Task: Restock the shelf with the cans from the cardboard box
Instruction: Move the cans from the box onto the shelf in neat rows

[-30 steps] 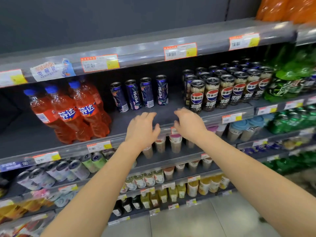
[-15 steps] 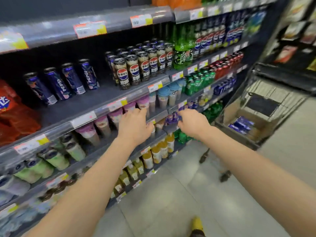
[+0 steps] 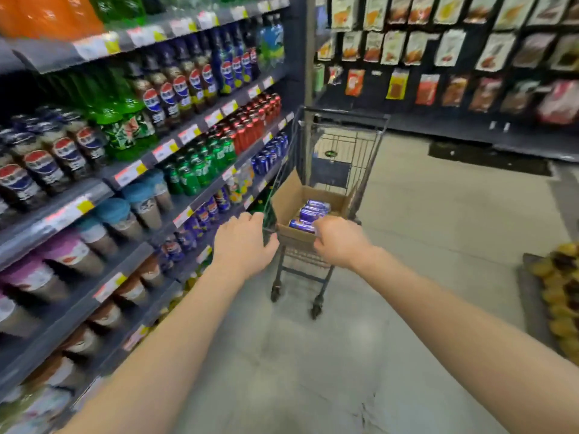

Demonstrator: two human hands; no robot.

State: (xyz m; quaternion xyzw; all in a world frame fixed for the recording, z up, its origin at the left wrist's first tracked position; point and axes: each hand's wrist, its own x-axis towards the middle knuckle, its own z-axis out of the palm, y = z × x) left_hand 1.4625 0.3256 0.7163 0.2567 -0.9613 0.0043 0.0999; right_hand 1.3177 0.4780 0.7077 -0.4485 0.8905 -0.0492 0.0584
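Head view: both arms reach forward toward the cardboard box (image 3: 289, 195), which sits in the basket of a wheeled cart (image 3: 344, 115) just ahead of the hands. The left hand (image 3: 242, 245) is empty, its fingers loosely stretched and level with the box's near left corner, but contact with the cart wire is unclear. The right hand (image 3: 336, 242) is at the box's near edge with its fingers curled under. Its fingertips are hidden, so it is impossible to tell whether it grips anything yet.

The cans (image 3: 308, 214) lie inside the box just beyond the right hand's knuckles. They are blue, and about three show, though blur makes the count unsure. They lie on their sides in a row running away from the hands. Each long axis runs crosswise, with one end toward the shelf (image 3: 100, 187) on the left hand's side and the other toward the open aisle. Which end is the top cannot be read.

Likely risks:
- The cart is on wheels, so a push on the box edge could roll it out of reach.
- Cans on their sides can roll or slip in a grasp across the round body.
- A dropped can would hit the hard floor (image 3: 313, 355) and dent.
- The raised flap on the left hand's side could catch a wrist during the lift.
- Each can needs turning upright before it goes on the shelf, and a fast turn could loosen the hold.
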